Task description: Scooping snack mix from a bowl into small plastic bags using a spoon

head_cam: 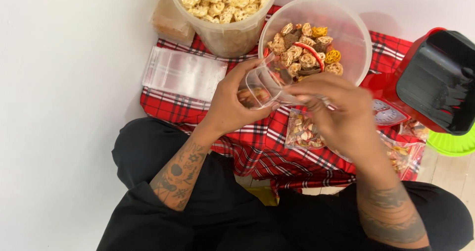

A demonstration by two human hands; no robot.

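A red tartan cloth (257, 147) is spread on the floor, with two translucent tubs at its far edge: one of pale ring crackers (225, 13), one of mixed brown and yellow crackers (316, 40) set within easy reach. A red kitchen scale (430, 77) is seen at the right, a stack of empty bags (184, 74) at the left. A small clear plastic bag (264, 85) is grasped above the cloth, its mouth seemingly spread open between the curled fingers of the left hand (230, 105) and the pinching right hand (336, 112); a filled packet (303, 132) lies below.
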